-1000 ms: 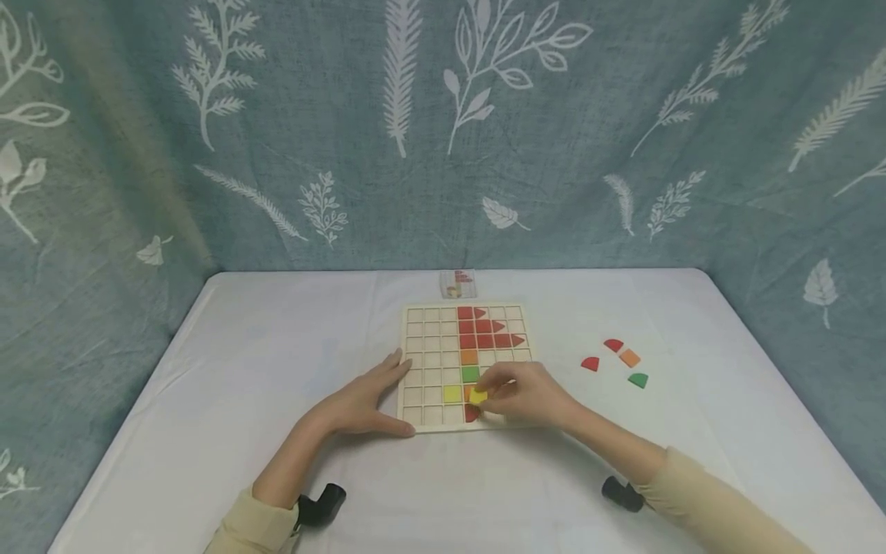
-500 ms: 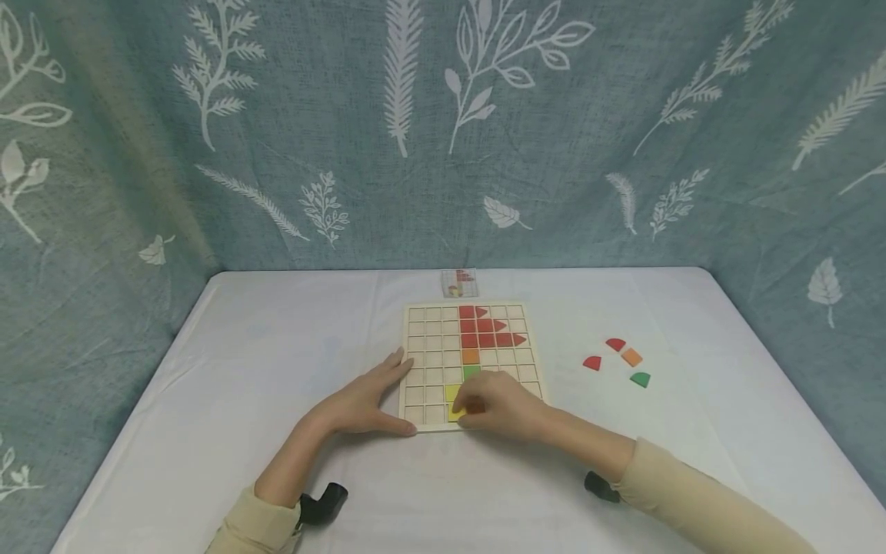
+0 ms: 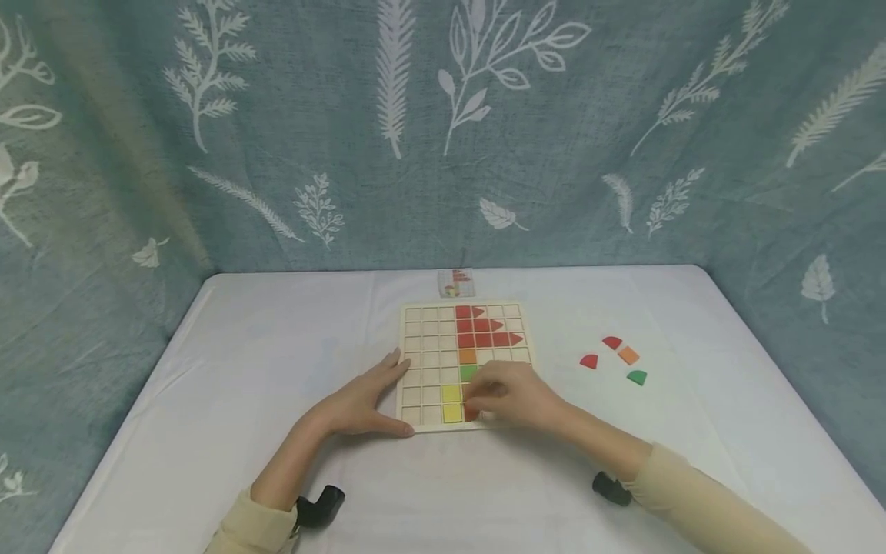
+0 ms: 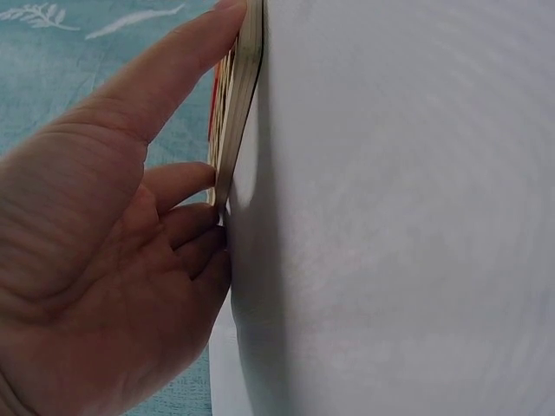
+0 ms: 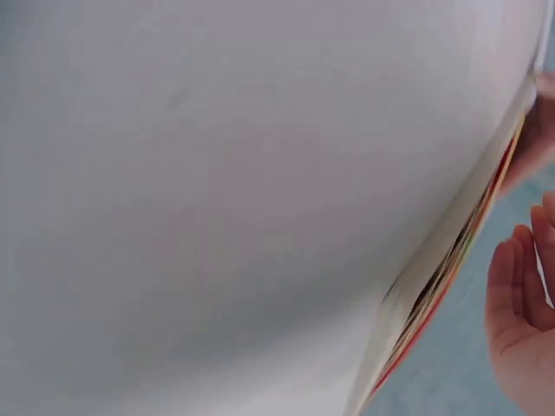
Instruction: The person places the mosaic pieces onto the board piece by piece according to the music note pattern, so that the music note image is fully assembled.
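Note:
A pale wooden grid board (image 3: 421,369) lies on the table with coloured tiles in its cells. My left hand (image 3: 360,400) rests against its left edge, fingers spread and thumb at the near corner. In the left wrist view, that thumb (image 4: 186,61) touches the board's side. Over the board's lower right hovers my right hand (image 3: 515,392), fingers loosely bent, with nothing seen between them. Two yellow square tiles (image 3: 452,413) sit one below the other, left of its fingertips. A red tile (image 3: 471,414) shows partly under the hand; cells behind it are hidden.
Right of the board lie loose tiles: two red quarter-rounds (image 3: 589,362), an orange square (image 3: 628,355) and a green quarter-round (image 3: 637,378). A small pattern card (image 3: 456,283) lies beyond the board. A patterned curtain (image 3: 346,138) hangs behind the white table (image 3: 291,323).
My right hand has carried a yellow tile left, set it in the cell below the other yellow one, let go and drawn back slightly. My left hand has stayed put.

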Available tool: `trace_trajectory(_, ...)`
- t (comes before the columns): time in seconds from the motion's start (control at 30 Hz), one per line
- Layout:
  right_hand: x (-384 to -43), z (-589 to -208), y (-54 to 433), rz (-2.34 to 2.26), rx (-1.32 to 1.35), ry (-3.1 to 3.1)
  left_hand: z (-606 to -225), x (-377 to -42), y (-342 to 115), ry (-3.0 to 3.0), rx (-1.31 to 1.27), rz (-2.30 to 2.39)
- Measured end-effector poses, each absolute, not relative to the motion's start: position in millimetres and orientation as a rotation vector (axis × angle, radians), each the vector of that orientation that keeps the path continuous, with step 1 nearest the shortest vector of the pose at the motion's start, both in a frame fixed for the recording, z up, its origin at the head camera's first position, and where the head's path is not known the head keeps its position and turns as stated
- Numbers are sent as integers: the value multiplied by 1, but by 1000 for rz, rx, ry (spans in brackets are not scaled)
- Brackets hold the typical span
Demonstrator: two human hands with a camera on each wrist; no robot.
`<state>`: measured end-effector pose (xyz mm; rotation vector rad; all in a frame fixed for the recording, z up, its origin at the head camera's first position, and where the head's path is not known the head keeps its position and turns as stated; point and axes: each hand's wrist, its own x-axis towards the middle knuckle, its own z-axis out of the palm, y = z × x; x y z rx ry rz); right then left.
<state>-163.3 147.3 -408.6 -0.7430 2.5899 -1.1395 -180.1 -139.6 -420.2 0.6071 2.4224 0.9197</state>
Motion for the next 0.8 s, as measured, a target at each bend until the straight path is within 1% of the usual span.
trace_trajectory(0.2, -165, -405, 201, -1247, -497, 2737, -420, -179, -138, 2435, 598, 907)
trace_trajectory(0.47, -162, -399, 282, -1081, -61, 2959, -421, -180, -137, 2438, 596, 912)
trace_trajectory(0.63, -163, -399, 323, -932, 64, 3010, -421, -179, -139, 2440, 602, 918)
trace_trajectory(0.8, -167, -404, 342, -835, 149, 2960, -420, -179, -137, 2440, 604, 919)
